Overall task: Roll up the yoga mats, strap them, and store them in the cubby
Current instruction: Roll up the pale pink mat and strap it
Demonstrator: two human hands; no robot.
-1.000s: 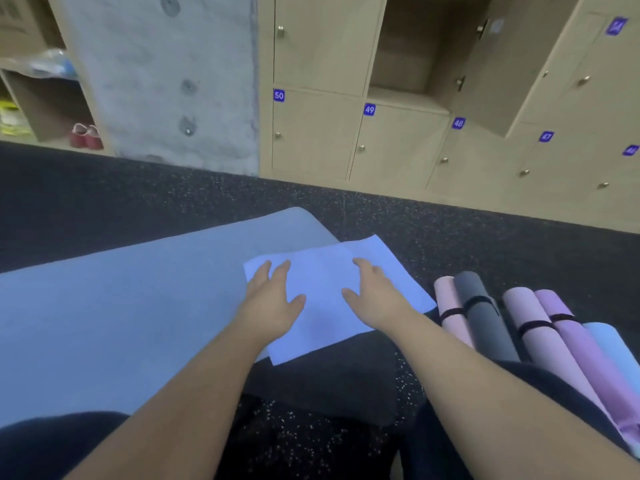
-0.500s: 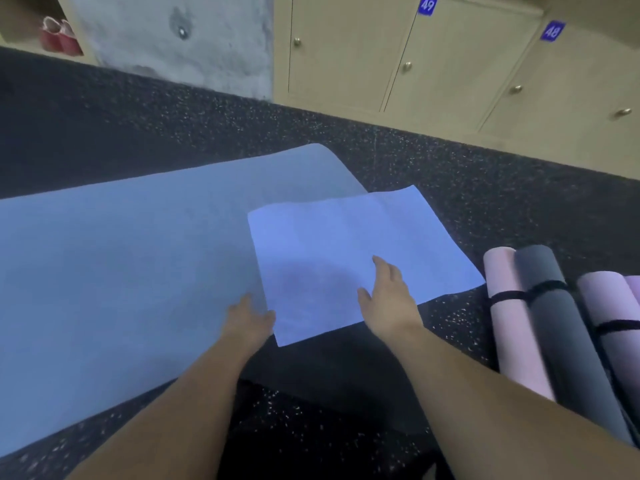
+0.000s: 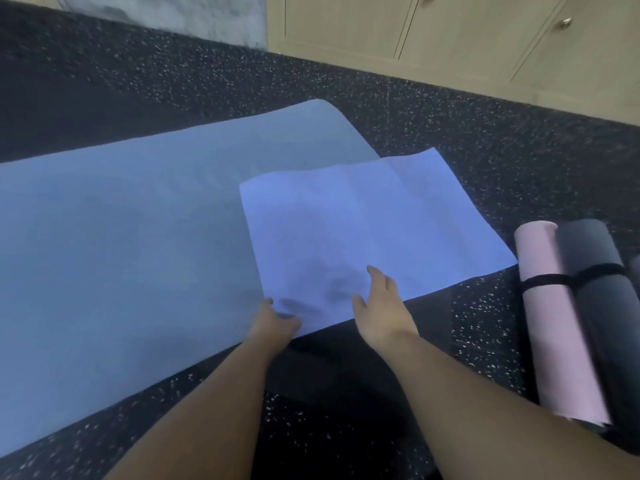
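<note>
On the dark speckled floor (image 3: 450, 126), the blue yoga mat (image 3: 121, 254) lay spread flat, its near end folded back as a paler flap (image 3: 363, 230) over the mat's right end. The left hand (image 3: 273, 320) pinched the flap's near corner, fingers tucked beneath it. The right hand (image 3: 381, 306) lay just beside it at the near edge, fingers straight and relaxed, gripping nothing. Risk, as judged: with only one corner held, the first turn might start skewed, giving a coned roll that a strap would hold poorly; a loose start could also spring open. To the right lay a pink rolled mat (image 3: 554, 323) and a grey rolled mat (image 3: 602, 306), touching, each banded by a black strap (image 3: 547, 280). Beyond the floor stood pale wooden lockers (image 3: 450, 32) beside a concrete wall (image 3: 194, 12).
</note>
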